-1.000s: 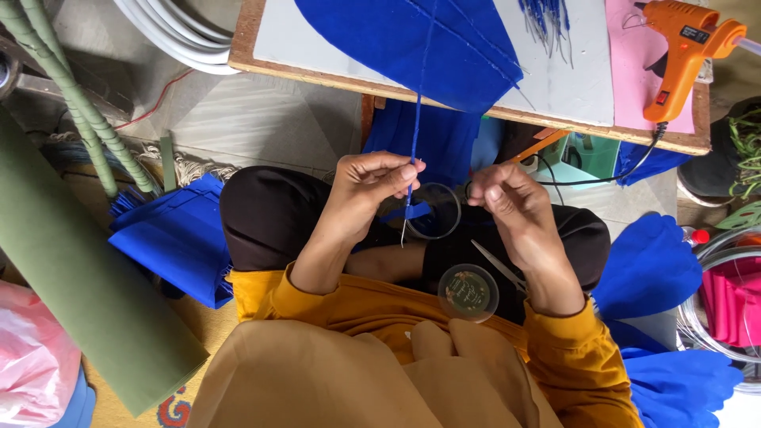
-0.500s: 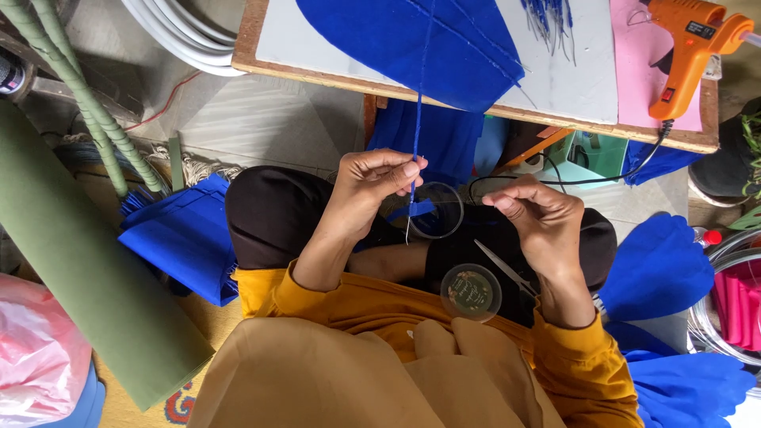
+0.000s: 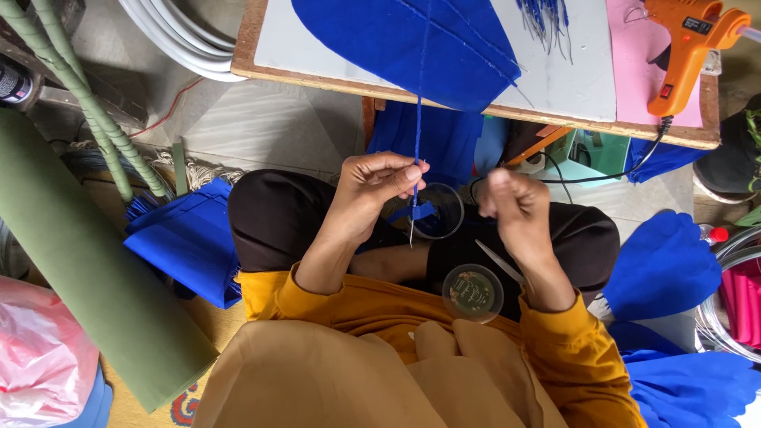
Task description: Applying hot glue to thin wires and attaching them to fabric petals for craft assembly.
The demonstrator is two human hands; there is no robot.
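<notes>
My left hand pinches a thin blue-wrapped wire stem that runs up to a large blue fabric petal on the board. A loose end of blue tape hangs off the stem just below my fingers. My right hand is raised beside it, blurred, with fingers closed; I cannot see anything in it. Between the hands lies a clear plastic ring on my lap. A round clear lidded container and a pair of scissors rest by my right wrist.
A wooden board carries a pink sheet and an orange glue gun with a black cord. A green foam roll lies at left, blue fabric pieces on both sides, a pink bag at lower left.
My right hand has moved up and left toward the stem and closed its fingers. The left hand keeps its pinch on the stem.
</notes>
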